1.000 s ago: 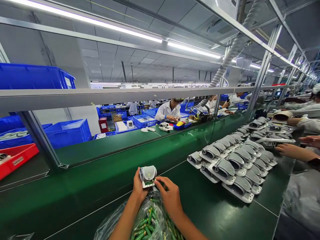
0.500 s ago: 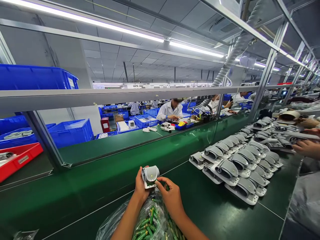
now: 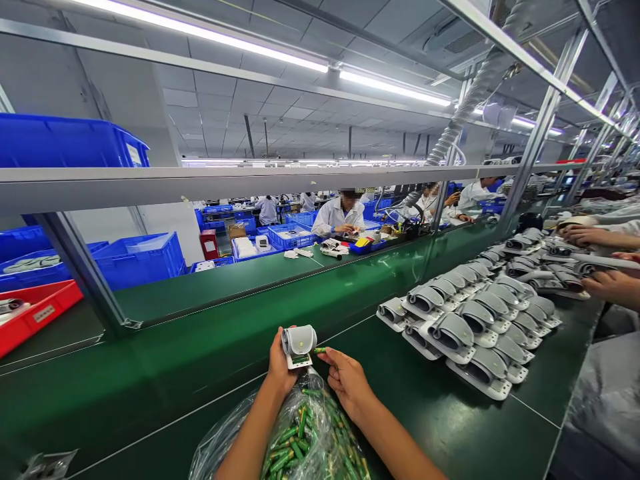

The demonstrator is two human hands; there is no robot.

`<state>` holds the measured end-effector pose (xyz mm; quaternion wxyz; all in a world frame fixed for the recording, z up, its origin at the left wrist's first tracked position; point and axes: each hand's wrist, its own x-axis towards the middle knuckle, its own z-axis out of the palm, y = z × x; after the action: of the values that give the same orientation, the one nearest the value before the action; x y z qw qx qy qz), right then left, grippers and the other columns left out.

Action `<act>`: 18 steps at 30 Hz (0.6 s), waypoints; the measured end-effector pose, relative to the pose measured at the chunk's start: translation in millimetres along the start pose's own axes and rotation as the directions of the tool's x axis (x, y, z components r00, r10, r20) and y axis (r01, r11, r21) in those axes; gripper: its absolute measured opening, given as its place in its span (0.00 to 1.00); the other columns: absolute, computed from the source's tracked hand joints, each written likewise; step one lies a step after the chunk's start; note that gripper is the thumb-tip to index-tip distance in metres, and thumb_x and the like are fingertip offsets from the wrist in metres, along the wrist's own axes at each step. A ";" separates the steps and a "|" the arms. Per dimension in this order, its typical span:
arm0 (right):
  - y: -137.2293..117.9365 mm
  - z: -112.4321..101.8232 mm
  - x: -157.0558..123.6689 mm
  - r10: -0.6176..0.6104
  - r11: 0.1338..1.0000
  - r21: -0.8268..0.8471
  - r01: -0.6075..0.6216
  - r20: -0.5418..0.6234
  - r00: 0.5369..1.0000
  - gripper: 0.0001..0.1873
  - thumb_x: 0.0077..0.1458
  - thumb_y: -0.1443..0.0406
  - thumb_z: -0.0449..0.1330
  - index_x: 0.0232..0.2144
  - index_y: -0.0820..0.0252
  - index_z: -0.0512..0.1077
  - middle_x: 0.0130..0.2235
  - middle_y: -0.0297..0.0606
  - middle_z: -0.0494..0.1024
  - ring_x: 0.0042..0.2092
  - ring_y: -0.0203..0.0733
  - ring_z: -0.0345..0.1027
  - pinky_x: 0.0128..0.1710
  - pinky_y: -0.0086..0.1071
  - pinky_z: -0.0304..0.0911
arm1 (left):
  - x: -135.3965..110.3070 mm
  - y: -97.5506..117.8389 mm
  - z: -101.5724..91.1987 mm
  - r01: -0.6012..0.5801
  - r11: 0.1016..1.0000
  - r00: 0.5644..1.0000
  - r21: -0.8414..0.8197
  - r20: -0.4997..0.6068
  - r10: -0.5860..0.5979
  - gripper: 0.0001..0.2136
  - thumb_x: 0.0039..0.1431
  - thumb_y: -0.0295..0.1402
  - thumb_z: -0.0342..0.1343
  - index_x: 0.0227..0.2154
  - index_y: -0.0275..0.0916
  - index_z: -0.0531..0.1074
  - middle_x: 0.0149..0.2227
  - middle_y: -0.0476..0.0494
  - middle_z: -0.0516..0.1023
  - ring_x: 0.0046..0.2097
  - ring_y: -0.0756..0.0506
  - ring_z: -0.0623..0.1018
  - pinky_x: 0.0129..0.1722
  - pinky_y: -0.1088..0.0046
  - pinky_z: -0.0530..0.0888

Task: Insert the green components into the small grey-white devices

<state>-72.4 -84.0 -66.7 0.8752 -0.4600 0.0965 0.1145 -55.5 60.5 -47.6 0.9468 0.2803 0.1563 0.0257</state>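
Observation:
My left hand (image 3: 281,363) grips a white wrist blood pressure monitor (image 3: 299,363) with its grey cuff (image 3: 301,340) rolled on top. Green shows in an opening of its white body, below the cuff. Between the thumb and fingertips of my right hand (image 3: 347,381) is a small green battery (image 3: 321,350), its end beside the monitor's right edge. I cannot tell whether the two touch. Under my forearms lies a clear plastic bag (image 3: 233,433) full of loose green batteries (image 3: 295,443).
Rows of similar cuffed monitors (image 3: 493,370) are stacked to the right on the green bench (image 3: 415,407). A co-worker's hands (image 3: 613,287) are at the far right. A metal post (image 3: 83,267), a red bin (image 3: 45,310) and blue bins (image 3: 143,260) stand at left.
My right hand has drawn slightly right, away from the monitor, and the battery in its fingertips now shows. More co-worker hands have come into view at right.

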 end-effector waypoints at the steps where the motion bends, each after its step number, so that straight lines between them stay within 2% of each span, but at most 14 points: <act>1: -1.9 0.2 -1.3 0.012 1.000 0.018 -0.012 -0.001 1.000 0.24 0.34 0.55 0.76 0.27 0.64 0.73 0.33 0.42 0.81 0.18 0.22 0.47 0.15 0.23 0.38 | 0.3 -0.2 -0.4 0.000 1.000 1.000 0.002 0.003 0.000 0.15 0.67 0.41 0.53 0.37 0.33 0.75 0.30 0.42 0.78 0.28 0.45 0.77 0.38 0.66 0.77; 8: -3.7 10.9 -15.8 -0.005 1.000 -0.025 0.007 0.060 0.998 0.25 0.34 0.54 0.76 0.29 0.65 0.73 0.34 0.41 0.81 0.18 0.21 0.47 0.16 0.22 0.38 | -1.8 -0.3 1.5 -0.008 1.000 1.000 0.024 -0.006 0.008 0.15 0.69 0.41 0.50 0.37 0.34 0.73 0.29 0.42 0.77 0.30 0.44 0.78 0.37 0.67 0.77; 11: -0.8 12.2 -15.2 0.003 1.000 -0.003 -0.003 0.071 0.997 0.27 0.33 0.52 0.75 0.30 0.64 0.71 0.33 0.40 0.80 0.19 0.22 0.48 0.17 0.22 0.38 | -2.5 -1.0 2.8 -0.008 0.999 1.000 0.035 -0.004 0.008 0.14 0.68 0.41 0.50 0.36 0.35 0.73 0.28 0.43 0.76 0.30 0.44 0.78 0.36 0.67 0.77; 14: 2.3 12.1 -8.8 -0.044 0.997 -0.067 0.047 0.051 0.998 0.29 0.32 0.49 0.74 0.30 0.61 0.69 0.31 0.37 0.78 0.19 0.24 0.48 0.17 0.23 0.38 | -1.5 -3.3 3.3 -0.020 0.998 1.000 0.052 -0.010 0.021 0.14 0.68 0.41 0.51 0.36 0.35 0.72 0.28 0.43 0.76 0.30 0.44 0.78 0.35 0.68 0.76; 16: 3.9 12.2 -3.9 -0.083 0.988 -0.128 0.088 0.041 0.996 0.29 0.33 0.48 0.73 0.30 0.60 0.69 0.28 0.35 0.77 0.19 0.26 0.49 0.18 0.24 0.41 | -0.2 -5.4 3.3 -0.042 0.997 0.999 0.067 -0.027 0.044 0.12 0.67 0.41 0.52 0.37 0.36 0.72 0.27 0.44 0.75 0.29 0.44 0.78 0.34 0.69 0.76; 18: 5.0 12.5 -0.7 -0.161 0.967 -0.195 0.166 0.044 0.986 0.27 0.36 0.48 0.72 0.30 0.62 0.72 0.27 0.36 0.77 0.23 0.31 0.58 0.21 0.26 0.51 | 0.9 -7.0 3.3 -0.069 0.995 0.996 0.079 -0.044 0.073 0.11 0.67 0.41 0.53 0.38 0.37 0.71 0.26 0.46 0.74 0.29 0.45 0.77 0.33 0.71 0.75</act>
<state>-73.8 -70.9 -63.5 0.8329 -0.5494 0.0341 0.0575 -54.0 53.0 -49.0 0.9298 0.3213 0.1694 0.0599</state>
